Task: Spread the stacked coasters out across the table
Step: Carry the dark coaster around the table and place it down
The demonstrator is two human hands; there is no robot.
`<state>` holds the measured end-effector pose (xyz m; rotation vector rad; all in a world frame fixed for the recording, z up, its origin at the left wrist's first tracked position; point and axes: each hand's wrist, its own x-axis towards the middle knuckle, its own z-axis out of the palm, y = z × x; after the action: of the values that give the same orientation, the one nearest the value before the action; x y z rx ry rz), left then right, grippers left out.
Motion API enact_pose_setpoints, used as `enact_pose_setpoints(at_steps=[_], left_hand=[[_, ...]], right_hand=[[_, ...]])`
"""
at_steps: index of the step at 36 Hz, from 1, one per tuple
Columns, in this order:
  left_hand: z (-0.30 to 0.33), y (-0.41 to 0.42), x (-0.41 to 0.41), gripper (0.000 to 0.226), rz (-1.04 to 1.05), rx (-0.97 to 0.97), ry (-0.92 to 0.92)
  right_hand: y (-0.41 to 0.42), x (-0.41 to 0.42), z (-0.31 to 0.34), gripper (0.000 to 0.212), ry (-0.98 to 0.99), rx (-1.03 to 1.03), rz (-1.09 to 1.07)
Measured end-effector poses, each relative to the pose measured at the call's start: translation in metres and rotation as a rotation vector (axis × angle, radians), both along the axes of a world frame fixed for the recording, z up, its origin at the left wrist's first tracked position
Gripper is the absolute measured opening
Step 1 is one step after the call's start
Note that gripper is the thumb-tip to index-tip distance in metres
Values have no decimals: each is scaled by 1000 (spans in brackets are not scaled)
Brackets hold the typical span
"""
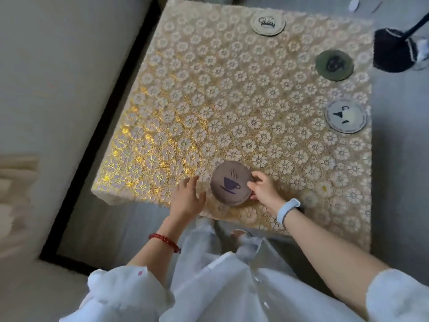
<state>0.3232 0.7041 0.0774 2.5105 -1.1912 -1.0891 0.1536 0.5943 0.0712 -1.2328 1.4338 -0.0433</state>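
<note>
White sleeves (130, 296) frame both hands: right hand (263, 189) pinches the brown teacup coaster (231, 185) (near table (185, 94) edge); left hand (189, 198) spread just beside it.

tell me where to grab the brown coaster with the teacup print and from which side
Pinch the brown teacup coaster at its rim, coming from the right, where the right hand already has fingertips on its edge. It is a thin flat disc lying on the tablecloth, so only the edge gives purchase. The left hand rests open beside it, not touching.
</note>
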Motion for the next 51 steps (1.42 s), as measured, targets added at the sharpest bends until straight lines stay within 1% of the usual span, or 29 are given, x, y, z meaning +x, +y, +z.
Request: enact_pose_setpoints(at_steps=[2,4,8,11,13,16,19,23,26,32,37,46,51], left_hand=[[-5,2,8,60,-113,48,-46],[-10,3,16,63,-214,54,-68],[-19,1,29,69,-352,80,-86],[-25,-7,34,73,-441,107,-126],[-30,-14,37,77,-494,114,-141],[-33,-26,38,82,-550,86,-171],[-34,-33,35,81,-572,73,-165],[-41,-35,27,66,-524,3,-185],[-45,-31,23,74,-483,22,-164],[-47,-24,21,90,-510,34,-168],[-49,-17,20,91,-497,18,-172],[-54,-5,25,96,-511,-5,-178],[-55,-5,25,98,-519,6,-186]], right_hand=[[6,1,-7,35,65,-31,-18],[11,2,-11,39,121,-54,-43],[16,3,-17,46,143,-143,-70],[15,10,-17,55,156,-125,-66],[12,18,-16,56,200,-163,-21],[5,25,-16,54,283,-238,116],[4,30,-22,55,319,-300,242],[11,31,-28,61,327,-328,301],[15,29,-27,64,307,-360,335],[15,29,-29,64,298,-395,386],[15,27,-31,63,318,-437,453],[19,27,-33,65,297,-385,532],[19,26,-34,65,326,-420,564]])
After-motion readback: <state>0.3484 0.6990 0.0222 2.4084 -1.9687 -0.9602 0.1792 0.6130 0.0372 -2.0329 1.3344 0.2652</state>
